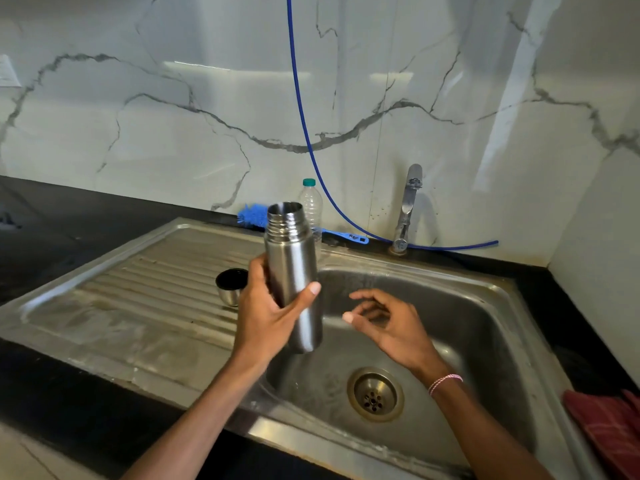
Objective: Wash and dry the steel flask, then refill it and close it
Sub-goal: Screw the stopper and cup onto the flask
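My left hand (268, 311) grips the steel flask (292, 261) around its lower body and holds it upright over the left edge of the sink basin (478, 327). The flask's threaded mouth is uncovered. Its steel cap (231, 285) stands on the ribbed drainboard (156, 282), open side up, just left of my hand. My right hand (388, 325) hovers over the basin to the right of the flask, fingers loosely curled, holding nothing. A clear plastic water bottle (311, 202) with a green lid stands behind the flask at the wall.
A steel tap (408, 209) rises at the back of the sink. A blue bottle brush (256, 216) lies along the back edge, and a thin blue hose (304, 126) hangs down the marble wall. A red cloth (609, 427) lies on the black counter at right. The drain (375, 394) sits below my hands.
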